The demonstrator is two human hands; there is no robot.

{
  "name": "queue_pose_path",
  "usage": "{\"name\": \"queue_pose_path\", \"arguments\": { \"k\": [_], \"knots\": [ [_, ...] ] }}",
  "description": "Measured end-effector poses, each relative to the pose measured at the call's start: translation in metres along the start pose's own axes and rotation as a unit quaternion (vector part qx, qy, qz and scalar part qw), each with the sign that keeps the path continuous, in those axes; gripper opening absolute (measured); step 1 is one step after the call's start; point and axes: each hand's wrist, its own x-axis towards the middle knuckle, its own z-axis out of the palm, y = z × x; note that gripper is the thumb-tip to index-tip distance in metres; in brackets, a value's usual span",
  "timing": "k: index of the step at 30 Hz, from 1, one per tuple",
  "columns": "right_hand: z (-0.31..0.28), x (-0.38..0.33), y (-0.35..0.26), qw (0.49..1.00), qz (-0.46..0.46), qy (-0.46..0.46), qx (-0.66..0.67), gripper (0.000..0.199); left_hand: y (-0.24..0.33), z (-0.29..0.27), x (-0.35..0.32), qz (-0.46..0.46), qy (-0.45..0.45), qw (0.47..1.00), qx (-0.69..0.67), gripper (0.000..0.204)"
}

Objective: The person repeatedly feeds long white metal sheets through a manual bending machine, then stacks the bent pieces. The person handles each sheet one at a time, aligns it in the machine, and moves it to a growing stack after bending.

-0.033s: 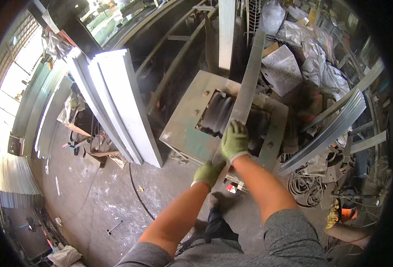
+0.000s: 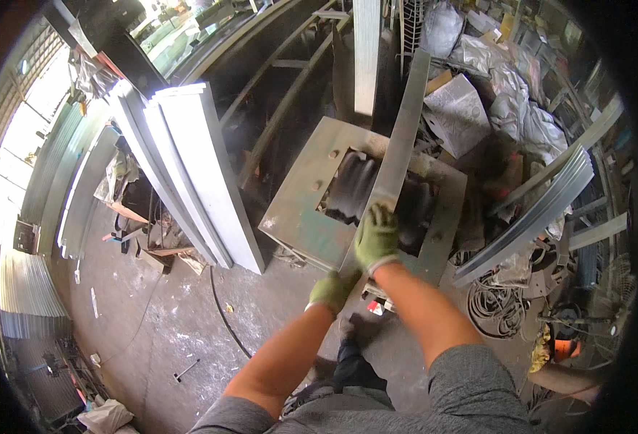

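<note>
Along the metal strip (image 2: 404, 134) at frame centre, right hand (image 2: 377, 237) and left hand (image 2: 330, 291) have shifted slightly lower-left — right laid over it, fingers together; left by its near end, grip unclear. A hand slipping upward could catch the dark ribbed part (image 2: 349, 189) alongside — no writing is legible.

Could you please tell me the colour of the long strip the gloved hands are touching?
The strip is dull grey, showing best in the head view.
</note>
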Motion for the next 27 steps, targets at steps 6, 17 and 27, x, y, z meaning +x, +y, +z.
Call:
{"name": "queue_pose_path", "arguments": {
  "k": [6, 17, 27],
  "knots": [
    [-0.017, -0.054, -0.018, 0.986, -0.068, 0.012, 0.154, 0.031, -0.068, 0.025, -0.083, -0.151, 0.007, 0.988, -0.004, 0.082],
    [0.008, 0.056, 0.029, 0.997, -0.064, 0.040, 0.027, 0.040, -0.042, 0.017, -0.070, -0.081, -0.002, 0.997, 0.006, 0.081],
    [-0.001, 0.059, 0.040, 0.992, -0.108, 0.012, -0.062, 0.032, -0.044, 0.031, -0.052, -0.070, -0.017, 0.995, -0.070, 0.069]
  ]
}}
